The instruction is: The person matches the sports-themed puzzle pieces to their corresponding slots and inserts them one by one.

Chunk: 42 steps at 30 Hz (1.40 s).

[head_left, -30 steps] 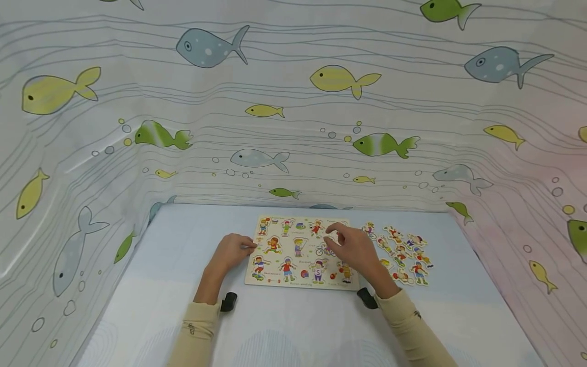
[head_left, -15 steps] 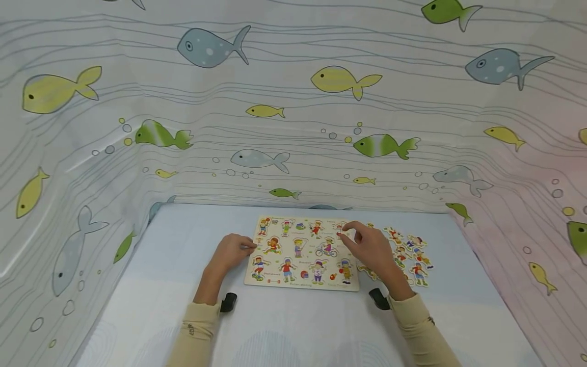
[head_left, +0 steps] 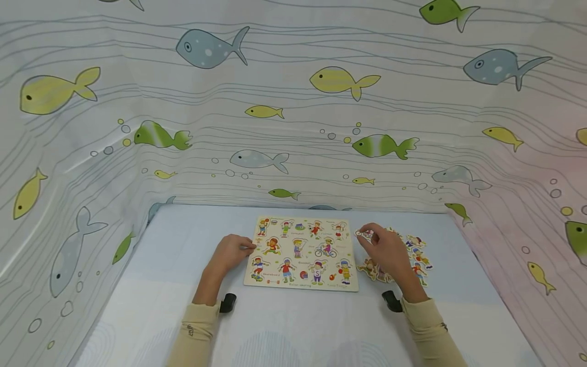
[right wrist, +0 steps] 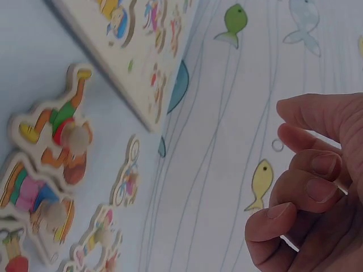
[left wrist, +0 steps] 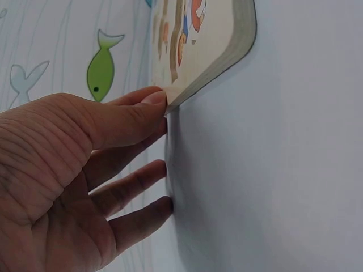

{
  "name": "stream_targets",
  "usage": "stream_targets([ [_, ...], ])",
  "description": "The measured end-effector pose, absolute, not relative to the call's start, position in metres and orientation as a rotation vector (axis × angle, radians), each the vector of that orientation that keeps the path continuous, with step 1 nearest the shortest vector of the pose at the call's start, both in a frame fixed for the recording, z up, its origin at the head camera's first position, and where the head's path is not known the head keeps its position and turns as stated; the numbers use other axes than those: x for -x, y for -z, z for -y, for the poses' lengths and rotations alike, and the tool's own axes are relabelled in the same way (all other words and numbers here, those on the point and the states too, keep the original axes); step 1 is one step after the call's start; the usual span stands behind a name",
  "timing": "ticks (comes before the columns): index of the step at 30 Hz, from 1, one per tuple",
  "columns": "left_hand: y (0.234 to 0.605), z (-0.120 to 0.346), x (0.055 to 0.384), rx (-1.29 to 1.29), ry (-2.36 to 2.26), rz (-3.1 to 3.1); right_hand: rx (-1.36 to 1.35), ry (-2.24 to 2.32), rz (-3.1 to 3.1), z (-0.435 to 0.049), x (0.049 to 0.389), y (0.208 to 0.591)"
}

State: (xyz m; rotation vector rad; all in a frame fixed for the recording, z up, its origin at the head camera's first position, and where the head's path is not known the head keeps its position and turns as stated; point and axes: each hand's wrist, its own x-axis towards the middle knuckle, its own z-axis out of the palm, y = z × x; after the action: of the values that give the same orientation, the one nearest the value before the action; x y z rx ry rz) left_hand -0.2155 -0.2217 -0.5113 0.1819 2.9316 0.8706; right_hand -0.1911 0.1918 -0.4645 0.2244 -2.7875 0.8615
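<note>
A wooden puzzle board [head_left: 277, 275] with pictures of children at sports lies flat on the table. At its left edge, my left hand [head_left: 232, 253] pinches the board between thumb and index finger; in the left wrist view the other fingers [left wrist: 139, 224] spread below. My right hand [head_left: 387, 252] hovers above the loose puzzle pieces [head_left: 419, 270] to the right of the board. Its fingers [right wrist: 323, 190] are loosely bent, with nothing between thumb and index. Close by in the right wrist view are a bicycle piece [right wrist: 129, 178] and a running-child piece [right wrist: 62, 124], the latter with a round knob.
A pale blue cloth [head_left: 293, 326] covers the table. Fish-patterned sheeting [head_left: 302, 132] rises behind it and on both sides. Several loose pieces lie close together beside the board's right edge, some hidden under my right hand. Black wrist cameras [head_left: 228, 303] sit at both cuffs.
My right hand has moved right, from above the board's right part to above the loose pieces, uncovering the board's pictures there. My left hand has stayed at the left edge.
</note>
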Motion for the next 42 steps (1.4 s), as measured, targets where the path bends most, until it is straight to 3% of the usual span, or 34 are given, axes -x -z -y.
stream_targets([
  [42, 0.513, 0.225, 0.217, -0.203, -0.895, -2.927, 0.039, -0.811, 2.998, -0.257, 0.211, 0.516],
])
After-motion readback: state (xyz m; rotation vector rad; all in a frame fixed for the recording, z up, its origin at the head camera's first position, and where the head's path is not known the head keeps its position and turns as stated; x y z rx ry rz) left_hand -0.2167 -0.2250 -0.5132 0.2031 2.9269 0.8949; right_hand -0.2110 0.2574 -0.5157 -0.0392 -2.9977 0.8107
